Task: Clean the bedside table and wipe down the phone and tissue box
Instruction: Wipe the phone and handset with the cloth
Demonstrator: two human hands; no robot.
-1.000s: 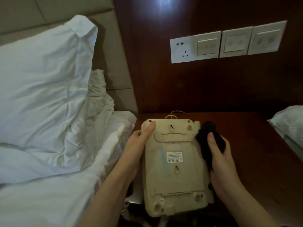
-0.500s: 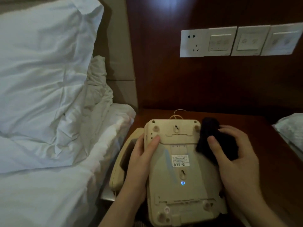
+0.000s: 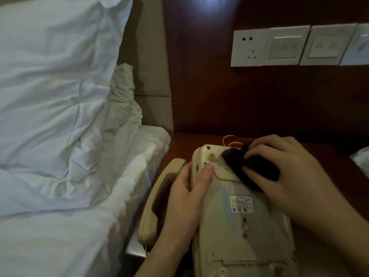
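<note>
Dark wood panelling (image 3: 249, 100) backed the scene, with a row of white wall plates: a socket (image 3: 248, 48) and switches (image 3: 284, 47) toward one o'clock. Below it ran the reddish-brown bench (image 3: 329, 156), its left edge butting close against the bed (image 3: 60, 236) and its far edge meeting the panelling.

At five o'clock the cream phone (image 3: 239, 226) sat turned underside up, a printed label and keyhole slots showing. Its far end stopped short of the wall, where a thin loop of cord (image 3: 229, 139) curled in the gap. The handset (image 3: 155, 200) lay off the base at six o'clock, right along the bench's left edge beside the mattress, with hardly any room between.

The left hand (image 3: 187, 206) gripped the phone's left side, thumb laid flat on the underside and the fingers wrapped out of sight round the rim. The right hand (image 3: 289, 176) pinched a dark cloth (image 3: 251, 168), pressing it on the phone's far right corner, fingers curled over the bunched fabric.

Bare wood lay open to the right of the phone toward three o'clock, as far as something pale (image 3: 361, 158) at the frame's edge, too cut off to identify. White pillows (image 3: 56, 86) and rumpled sheets filled nine to eleven o'clock, against a beige padded headboard (image 3: 151, 66).
</note>
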